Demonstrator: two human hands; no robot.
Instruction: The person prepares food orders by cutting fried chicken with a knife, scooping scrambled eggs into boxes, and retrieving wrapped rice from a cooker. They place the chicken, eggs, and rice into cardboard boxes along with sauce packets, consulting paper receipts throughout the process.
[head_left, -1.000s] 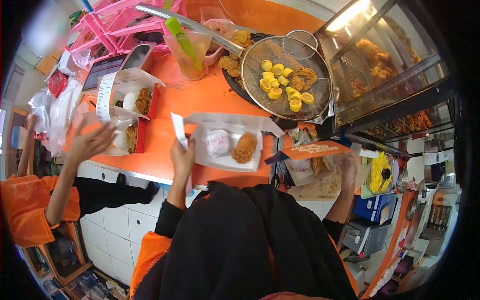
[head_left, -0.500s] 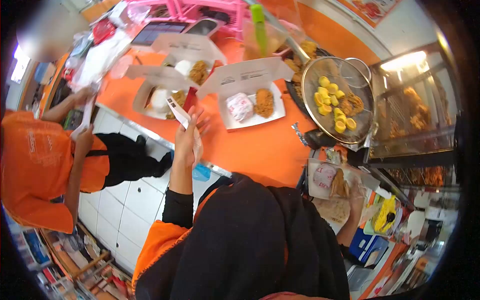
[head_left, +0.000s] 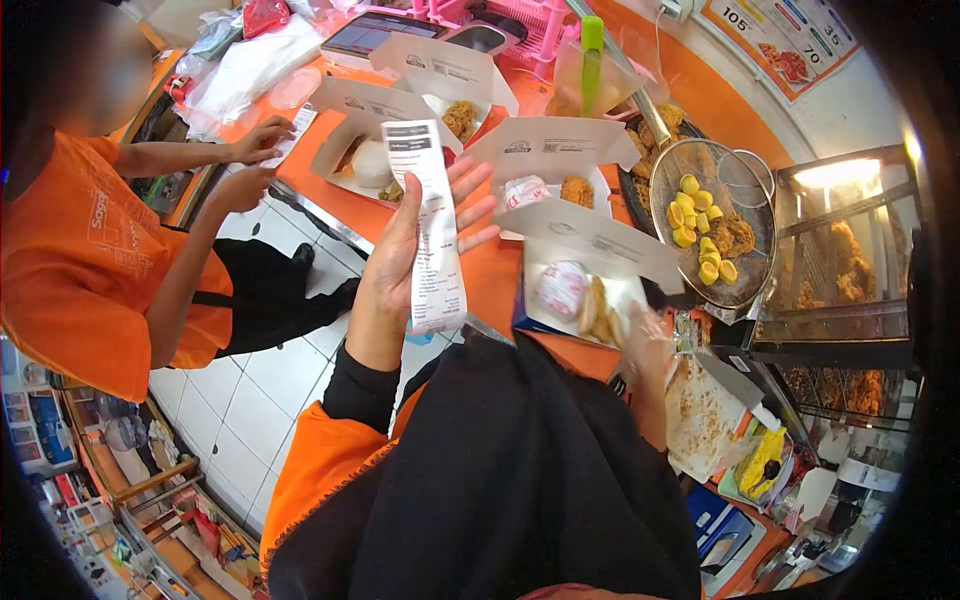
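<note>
My left hand (head_left: 400, 245) pins a long printed receipt (head_left: 433, 260) under its thumb, against the palm, with the other fingers spread behind it. My right hand (head_left: 648, 345), somewhat blurred, grips the right side of an open cardboard meal box (head_left: 617, 343). In that box lie a round bundle in printed white paper (head_left: 562, 287) and pale brown fried pieces (head_left: 600, 315). Just behind stands a second open box (head_left: 603, 190), holding a wrapped bundle and fried chicken (head_left: 577, 191). Two more open boxes with rice (head_left: 374, 165) and fried chicken (head_left: 459, 118) are farther left.
A round mesh strainer (head_left: 712, 290) with yellow pieces and fried chicken lies at the right. Beyond it is a lit glass display case (head_left: 830, 250). A stained board (head_left: 695, 425) and knife are near my right arm. At the left, a co-worker in orange (head_left: 75, 260) holds white paper.
My right hand has brought the meal box from the right-hand side onto the orange table. My left hand has turned the receipt face up toward me. The co-worker's hands have shifted toward the table.
</note>
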